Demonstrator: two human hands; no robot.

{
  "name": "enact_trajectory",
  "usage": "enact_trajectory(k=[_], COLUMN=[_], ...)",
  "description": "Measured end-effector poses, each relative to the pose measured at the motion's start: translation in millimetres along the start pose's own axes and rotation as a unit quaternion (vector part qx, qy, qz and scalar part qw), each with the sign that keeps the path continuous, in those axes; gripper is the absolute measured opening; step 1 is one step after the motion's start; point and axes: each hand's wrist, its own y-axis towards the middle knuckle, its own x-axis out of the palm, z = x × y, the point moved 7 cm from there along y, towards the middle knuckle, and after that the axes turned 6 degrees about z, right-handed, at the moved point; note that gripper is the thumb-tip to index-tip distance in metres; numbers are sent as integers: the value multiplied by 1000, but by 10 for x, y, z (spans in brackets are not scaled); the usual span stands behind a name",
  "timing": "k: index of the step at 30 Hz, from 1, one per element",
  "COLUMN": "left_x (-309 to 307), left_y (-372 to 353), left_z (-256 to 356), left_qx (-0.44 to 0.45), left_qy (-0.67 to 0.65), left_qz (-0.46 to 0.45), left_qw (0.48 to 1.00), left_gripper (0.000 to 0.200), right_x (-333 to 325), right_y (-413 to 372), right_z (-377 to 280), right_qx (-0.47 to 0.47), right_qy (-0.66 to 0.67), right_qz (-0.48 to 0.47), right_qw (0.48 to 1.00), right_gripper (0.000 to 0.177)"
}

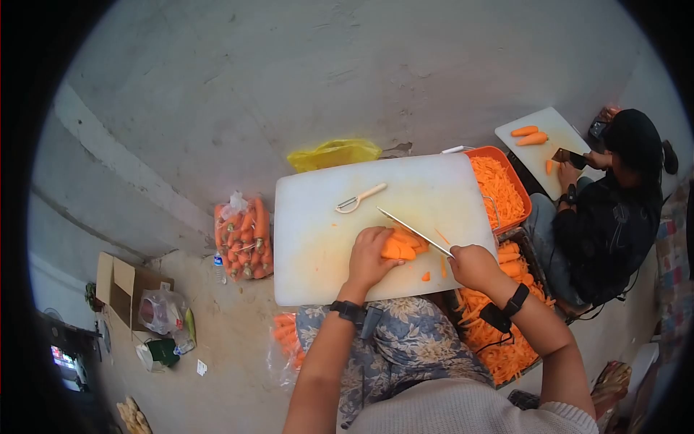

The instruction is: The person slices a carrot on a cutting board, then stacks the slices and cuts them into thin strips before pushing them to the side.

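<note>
Left hand (370, 254): palm down, fingers curled over a stack of sliced carrot (403, 246), gripping and pinning it to the board. A dark watch sits on the wrist.

Right hand (473, 266): closed fully round the handle of a knife (413, 231). The blade runs from the fist toward 10 o'clock, its edge resting on top of the carrot stack, just beside the left fingertips.

The carrot stack lies on a white cutting board (318, 246), at about 4 o'clock from the board's centre and near its lower edge. Small orange offcuts lie on the board between the two hands.

A peeler (359, 197) lies loose on the board at 12 o'clock from the left hand, well apart from it.

An orange basket (499, 189) of shredded carrot touches the board's right edge. More shredded carrot fills a tray (499, 347) at 5 o'clock, under the right forearm.

A clear bag of whole carrots (243, 237) stands on the floor at 9 o'clock, just beside the board. A yellow plastic bag (334, 153) lies at 12 o'clock.

At 2 o'clock a co-worker (614, 210) in dark clothing sits at a second white board (538, 152) bearing two carrots.
</note>
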Motion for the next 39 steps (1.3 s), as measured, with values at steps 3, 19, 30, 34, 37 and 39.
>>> enact_trajectory(k=[3, 19, 30, 34, 37, 39], left_x=[-2, -267, -103, 2, -10, -17], left_y=[-71, -590, -397, -363, -405, -410], left_z=[41, 216, 433, 339, 401, 403], left_qx=[0, -39, 126, 69, 69, 68], left_qy=[22, 71, 107, 94, 77, 77], left_qz=[19, 114, 4, 21, 47, 41], left_qw=[1000, 990, 986, 993, 993, 994], left_gripper=[73, 84, 60, 49, 50, 51], right_x=[18, 47, -103, -33, -62, -45], right_y=[9, 80, -268, -331, -328, -330], right_z=[-53, -249, 141, 185, 138, 101], right_qx=[-12, -75, 49, 78, 70, 64], right_qy=[-3, 22, 56, 83, 69, 52], right_qz=[-8, -83, 6, 0, 2, -10], right_qw=[1000, 994, 997, 994, 995, 997], right_gripper=[16, 19, 24, 24, 24, 24])
